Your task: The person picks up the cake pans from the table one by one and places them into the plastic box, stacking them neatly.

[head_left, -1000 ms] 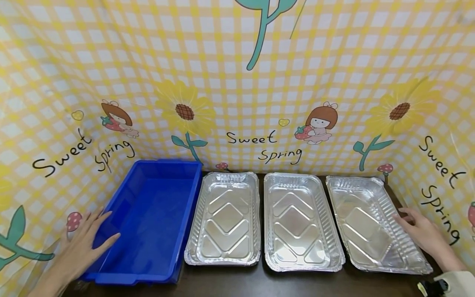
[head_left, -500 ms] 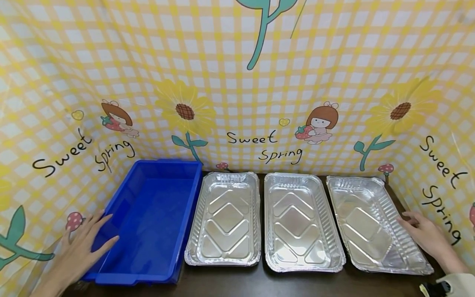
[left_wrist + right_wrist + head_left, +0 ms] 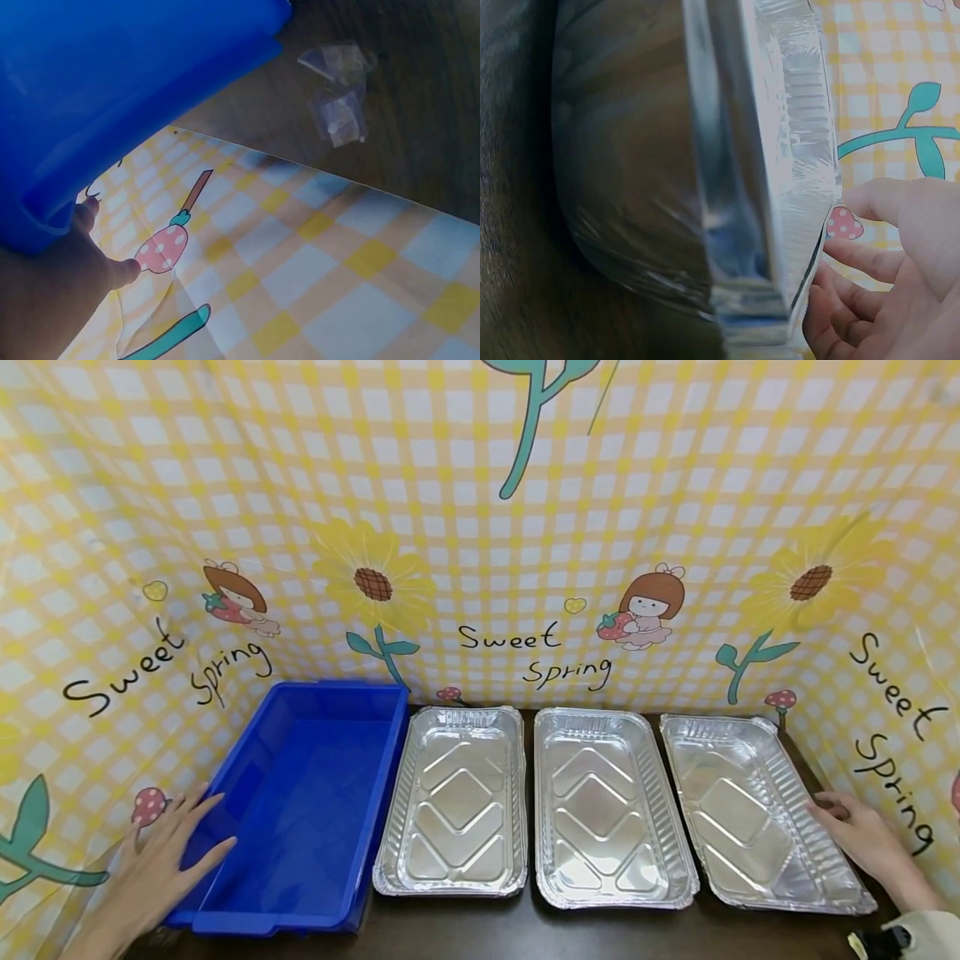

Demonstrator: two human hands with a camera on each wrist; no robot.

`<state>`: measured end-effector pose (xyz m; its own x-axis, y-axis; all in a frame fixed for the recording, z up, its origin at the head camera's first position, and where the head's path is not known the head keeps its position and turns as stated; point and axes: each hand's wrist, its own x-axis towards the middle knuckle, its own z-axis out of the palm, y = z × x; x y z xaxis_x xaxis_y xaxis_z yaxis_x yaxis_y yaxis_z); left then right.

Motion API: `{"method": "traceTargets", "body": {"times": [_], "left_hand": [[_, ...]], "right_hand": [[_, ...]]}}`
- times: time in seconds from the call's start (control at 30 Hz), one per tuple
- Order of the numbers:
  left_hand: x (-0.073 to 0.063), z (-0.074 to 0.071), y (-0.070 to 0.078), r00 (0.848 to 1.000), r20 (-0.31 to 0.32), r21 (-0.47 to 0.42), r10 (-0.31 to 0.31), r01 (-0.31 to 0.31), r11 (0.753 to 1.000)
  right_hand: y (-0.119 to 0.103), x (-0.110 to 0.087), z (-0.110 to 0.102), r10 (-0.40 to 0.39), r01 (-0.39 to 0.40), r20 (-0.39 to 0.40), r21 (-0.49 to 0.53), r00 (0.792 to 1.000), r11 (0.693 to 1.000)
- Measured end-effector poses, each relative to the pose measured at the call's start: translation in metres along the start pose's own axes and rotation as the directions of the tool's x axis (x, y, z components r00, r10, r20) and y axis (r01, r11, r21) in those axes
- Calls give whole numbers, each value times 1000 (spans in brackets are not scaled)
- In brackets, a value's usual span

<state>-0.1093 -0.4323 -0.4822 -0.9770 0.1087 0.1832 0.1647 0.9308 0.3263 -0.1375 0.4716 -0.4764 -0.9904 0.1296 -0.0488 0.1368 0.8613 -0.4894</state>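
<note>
At the left stands a blue plastic tray [image 3: 307, 810]. My left hand [image 3: 161, 864] lies at its left rim with fingers spread and fairly straight, the thumb reaching over the edge. In the left wrist view the tray's blue wall [image 3: 112, 97] hides part of that hand [image 3: 60, 292]. To the right is a foil tray [image 3: 738, 810]; my right hand [image 3: 862, 835] touches or nearly touches its right rim. The right wrist view has the thumb beside the foil rim [image 3: 810, 217] and the other fingers of this hand [image 3: 885, 277] loosely bent below it.
Two more foil trays, a left one [image 3: 457, 806] and a middle one [image 3: 600, 810], stand between these on the dark table [image 3: 450, 935]. A yellow checked cloth [image 3: 480, 552] rises behind and at both sides. Clear tape pieces [image 3: 341, 112] lie near the blue tray.
My right hand has shifted slightly to the right and down along the foil rim. My left hand has barely moved, and the trays stay in place.
</note>
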Motion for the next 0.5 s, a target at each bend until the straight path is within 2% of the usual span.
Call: {"method": "traceTargets", "body": {"times": [0.23,0.5], "left_hand": [[0,0,1,1000,27,-3,-5,5,1000],[2,-1,1,999,52,-5,2,-2,1000]], "right_hand": [[7,0,2,0,0,14,26,1000,1000],[11,0,1,57,-59,53,36,997,998]]}}
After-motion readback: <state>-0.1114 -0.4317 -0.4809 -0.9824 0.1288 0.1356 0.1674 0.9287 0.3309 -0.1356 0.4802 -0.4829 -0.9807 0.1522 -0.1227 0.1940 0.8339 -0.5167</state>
